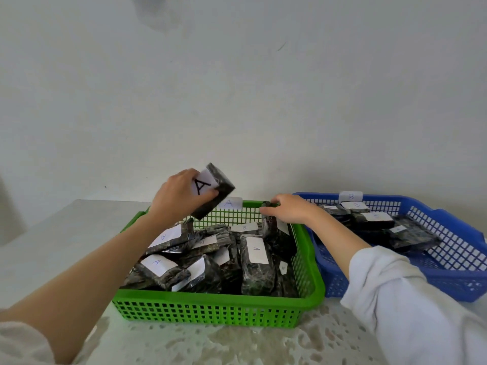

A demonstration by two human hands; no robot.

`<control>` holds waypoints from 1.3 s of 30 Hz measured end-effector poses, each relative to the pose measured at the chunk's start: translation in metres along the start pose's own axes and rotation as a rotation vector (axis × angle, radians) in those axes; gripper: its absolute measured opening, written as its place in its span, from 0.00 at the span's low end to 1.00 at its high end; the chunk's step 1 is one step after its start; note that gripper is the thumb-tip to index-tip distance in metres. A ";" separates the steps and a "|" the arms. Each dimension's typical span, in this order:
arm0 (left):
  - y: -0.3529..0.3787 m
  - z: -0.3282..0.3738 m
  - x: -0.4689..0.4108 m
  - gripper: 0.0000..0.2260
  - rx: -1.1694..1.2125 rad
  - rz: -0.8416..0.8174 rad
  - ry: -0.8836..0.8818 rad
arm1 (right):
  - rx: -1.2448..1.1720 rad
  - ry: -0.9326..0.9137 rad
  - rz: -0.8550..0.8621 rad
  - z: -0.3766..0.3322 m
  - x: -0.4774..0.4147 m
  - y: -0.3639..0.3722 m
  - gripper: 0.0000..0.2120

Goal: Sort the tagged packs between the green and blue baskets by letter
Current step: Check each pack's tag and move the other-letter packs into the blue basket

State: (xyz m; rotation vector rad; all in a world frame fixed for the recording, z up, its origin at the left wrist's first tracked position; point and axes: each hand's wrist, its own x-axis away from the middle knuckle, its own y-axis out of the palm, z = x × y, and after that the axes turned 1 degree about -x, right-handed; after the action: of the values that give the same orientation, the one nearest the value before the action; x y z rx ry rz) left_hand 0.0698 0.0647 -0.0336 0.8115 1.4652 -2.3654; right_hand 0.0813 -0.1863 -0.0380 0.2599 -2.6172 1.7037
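A plain white wall (237, 88) rises behind a pale speckled tabletop (210, 343) in soft, even light.

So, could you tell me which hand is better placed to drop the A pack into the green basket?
Left: the left hand holds the A pack above the green basket; the right hand grips another pack at its far rim.
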 end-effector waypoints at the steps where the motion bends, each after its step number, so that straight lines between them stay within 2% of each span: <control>1: -0.005 -0.004 -0.001 0.22 -0.017 0.064 -0.038 | 0.040 0.013 0.003 -0.002 -0.001 0.002 0.32; 4: -0.020 -0.020 -0.003 0.24 -0.134 0.114 -0.087 | 0.093 0.024 0.032 -0.008 -0.004 0.008 0.29; 7: -0.023 -0.031 0.001 0.24 -0.236 0.044 -0.082 | 0.065 0.019 0.049 -0.013 -0.005 0.010 0.22; 11: -0.020 -0.036 0.004 0.26 -0.320 -0.028 -0.064 | 0.051 -0.051 0.059 -0.022 -0.002 0.009 0.23; 13: -0.018 -0.038 0.004 0.27 -0.343 -0.052 -0.067 | -0.024 -0.104 0.018 -0.026 0.001 0.010 0.21; 17: -0.015 -0.046 0.004 0.29 -0.349 -0.137 -0.129 | -0.319 -0.122 -0.175 -0.024 0.003 0.011 0.14; 19: -0.014 -0.052 0.003 0.29 -0.344 -0.244 -0.175 | -0.395 -0.115 -0.207 -0.020 0.003 0.012 0.20; 25: -0.015 -0.055 -0.004 0.33 -0.300 -0.420 -0.272 | -0.709 -0.180 0.043 -0.015 0.002 -0.002 0.22; 27: -0.014 -0.044 -0.007 0.32 -0.309 -0.399 -0.227 | -0.785 -0.180 0.178 -0.013 0.001 -0.017 0.24; 29: -0.013 -0.025 -0.010 0.27 -0.222 -0.366 -0.092 | -0.821 -0.181 0.268 -0.009 0.002 -0.032 0.24; 30: -0.013 -0.015 -0.012 0.25 -0.133 -0.424 -0.016 | -0.829 -0.183 0.291 -0.005 0.003 -0.038 0.23; 32: -0.014 0.004 -0.010 0.23 -0.007 -0.713 0.084 | -0.833 -0.184 0.308 0.002 0.006 -0.044 0.21; 34: -0.010 0.015 -0.006 0.25 -0.073 -0.994 0.124 | -0.832 -0.172 0.304 0.008 0.009 -0.043 0.20; 36: -0.003 0.017 -0.003 0.28 -0.141 -1.074 0.105 | -0.830 -0.165 0.284 0.011 0.011 -0.038 0.19; 39: 0.005 0.017 0.001 0.29 -0.100 -1.028 0.077 | -0.836 -0.168 0.260 0.009 0.013 -0.030 0.17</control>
State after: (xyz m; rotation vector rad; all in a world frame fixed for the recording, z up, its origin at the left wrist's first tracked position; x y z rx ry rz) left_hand 0.0653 0.0474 -0.0322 0.0740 2.4169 -2.8614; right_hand 0.0733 -0.2079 -0.0130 0.0424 -3.3035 0.4929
